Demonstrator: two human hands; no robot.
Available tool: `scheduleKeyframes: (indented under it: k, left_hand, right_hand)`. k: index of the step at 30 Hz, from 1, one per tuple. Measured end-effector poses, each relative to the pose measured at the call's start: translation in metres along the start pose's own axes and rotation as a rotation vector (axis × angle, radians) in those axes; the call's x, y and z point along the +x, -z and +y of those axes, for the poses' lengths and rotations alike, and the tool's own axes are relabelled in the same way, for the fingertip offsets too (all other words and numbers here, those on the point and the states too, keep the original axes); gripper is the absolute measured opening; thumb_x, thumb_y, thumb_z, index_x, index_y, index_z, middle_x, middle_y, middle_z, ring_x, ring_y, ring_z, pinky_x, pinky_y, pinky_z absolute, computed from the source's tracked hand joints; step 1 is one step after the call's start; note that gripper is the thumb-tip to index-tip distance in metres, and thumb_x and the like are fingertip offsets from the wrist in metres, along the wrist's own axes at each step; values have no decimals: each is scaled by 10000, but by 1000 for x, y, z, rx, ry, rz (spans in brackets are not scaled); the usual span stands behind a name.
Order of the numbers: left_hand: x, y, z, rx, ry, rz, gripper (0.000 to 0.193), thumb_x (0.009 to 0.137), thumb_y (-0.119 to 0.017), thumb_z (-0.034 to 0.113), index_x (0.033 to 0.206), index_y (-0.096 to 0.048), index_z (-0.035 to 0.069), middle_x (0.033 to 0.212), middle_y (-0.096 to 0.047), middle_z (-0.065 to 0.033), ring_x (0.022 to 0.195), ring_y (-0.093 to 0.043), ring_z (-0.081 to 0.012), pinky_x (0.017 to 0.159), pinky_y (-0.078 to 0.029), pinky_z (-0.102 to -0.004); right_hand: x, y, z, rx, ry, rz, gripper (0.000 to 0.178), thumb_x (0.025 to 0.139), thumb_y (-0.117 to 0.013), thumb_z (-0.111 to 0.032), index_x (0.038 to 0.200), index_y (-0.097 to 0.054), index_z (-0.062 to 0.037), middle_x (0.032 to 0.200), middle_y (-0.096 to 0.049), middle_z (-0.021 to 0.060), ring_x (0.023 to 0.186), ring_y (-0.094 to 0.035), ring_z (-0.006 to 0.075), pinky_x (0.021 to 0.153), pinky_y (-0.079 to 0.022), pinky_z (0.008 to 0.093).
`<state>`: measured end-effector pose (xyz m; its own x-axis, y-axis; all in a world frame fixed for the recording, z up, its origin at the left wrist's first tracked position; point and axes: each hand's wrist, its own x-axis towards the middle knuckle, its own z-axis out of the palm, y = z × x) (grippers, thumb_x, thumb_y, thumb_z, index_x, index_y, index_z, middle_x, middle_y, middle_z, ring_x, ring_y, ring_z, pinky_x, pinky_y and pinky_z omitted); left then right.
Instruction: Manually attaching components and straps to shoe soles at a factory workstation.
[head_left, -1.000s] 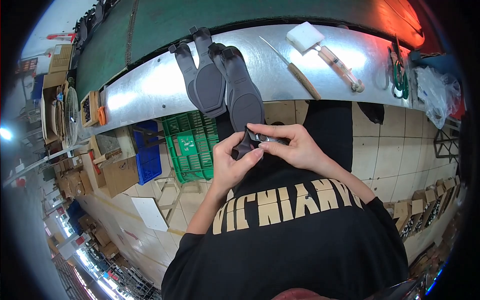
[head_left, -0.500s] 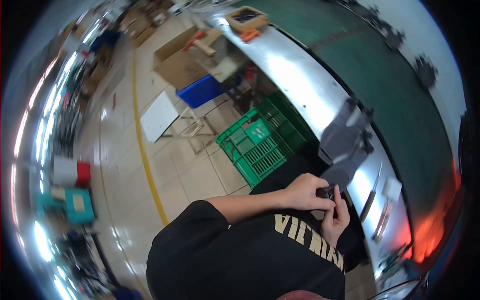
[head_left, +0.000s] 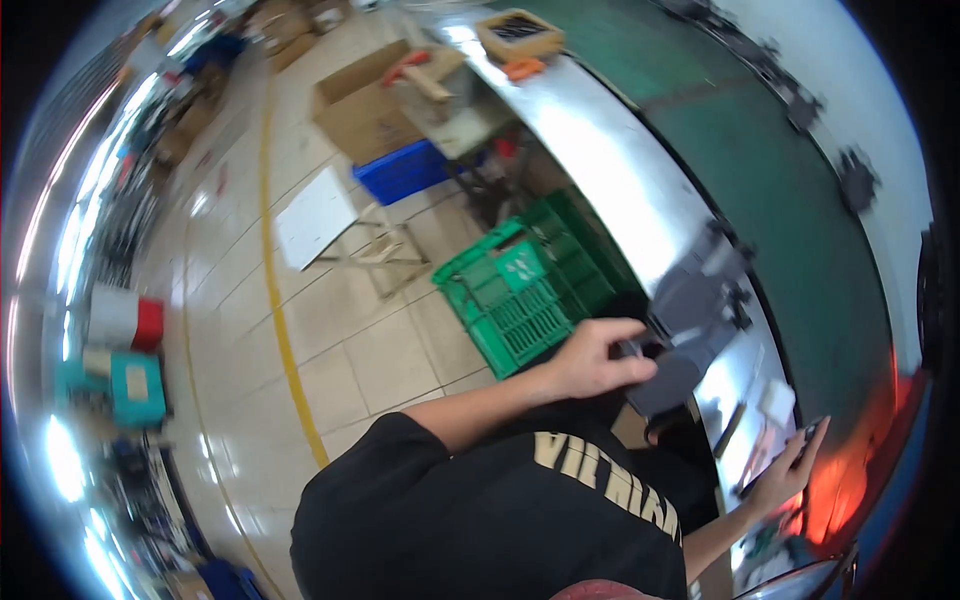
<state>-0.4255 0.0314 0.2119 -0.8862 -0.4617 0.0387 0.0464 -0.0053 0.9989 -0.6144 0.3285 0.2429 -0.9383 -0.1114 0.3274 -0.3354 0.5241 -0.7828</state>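
A dark grey moulded part [head_left: 690, 295], with knobbly fittings along its far side, rests on the shiny metal bench, its near rounded end reaching over the edge. My left hand [head_left: 600, 358] is at that near end, thumb and fingers closed around a small dark piece [head_left: 632, 347] of it. Away to the right, my right hand [head_left: 782, 482] is stretched over the bench. Its fingers are bent round a small dark thing [head_left: 809, 432], too small to name. Beside it lie a white block [head_left: 778, 401] and a dark-handled tool [head_left: 733, 425].
A green crate [head_left: 515, 300] stands on the floor left of the bench [head_left: 610, 150]. Beyond it are a white folding stool [head_left: 318, 220], a blue bin [head_left: 400, 172] and an open cardboard box [head_left: 365, 110]. A yellow tray [head_left: 520, 38] sits at the bench's far end.
My right hand has left the small dark piece near my left hand and moved right across the bench. My left hand stays at the grey part, its fingers a little wider apart.
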Motion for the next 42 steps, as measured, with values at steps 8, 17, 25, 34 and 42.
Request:
scheduleKeyframes:
  k: [8, 17, 25, 34, 42]
  left_hand:
    - [21, -20, 5, -278, 169, -70, 689, 822, -592, 243, 1440, -402, 8, 867, -626, -82, 780, -644, -173, 725, -513, -267]
    - [21, -40, 6, -214, 212, -138, 694, 822, -562, 241, 1462, -383, 40, 840, -631, -84, 775, -653, -174, 702, -519, -263]
    - [18, -46, 1, -192, 226, -159, 642, 836, -550, 212, 1438, -406, 44, 848, -634, -90, 786, -655, -176, 732, -518, -268]
    - [27, -72, -10, -170, 20, -138, 564, 870, -622, 64, 1370, -361, 56, 1054, -614, -107, 985, -591, -152, 917, -447, -273]
    - [24, -80, -20, -352, 227, -256, 394, 946, -505, 104, 1321, -416, 22, 1059, -597, -102, 1005, -598, -183, 896, -475, -298]
  right_hand:
    - [18, 57, 143, -608, -66, 69, 470, 898, -615, -243, 1359, -548, -179, 1123, -672, 167, 995, -651, 309, 870, -483, 375]
    - [6, 49, 149, -700, -167, -11, 454, 900, -596, -304, 1328, -574, -156, 998, -632, 201, 952, -619, 346, 834, -476, 412]
    - [6, 55, 153, -811, 70, 217, 265, 860, -674, -201, 1077, -691, -49, 901, -648, 132, 822, -627, 272, 757, -489, 369]
    - [-65, -36, -5, 316, -104, -283, 85, 893, -633, -57, 843, -643, 11, 785, -629, 70, 727, -595, 111, 692, -479, 262]
    - [-99, -65, -42, 622, -230, -723, 187, 900, -632, -95, 1051, -631, 16, 815, -646, 73, 728, -596, 100, 659, -476, 260]
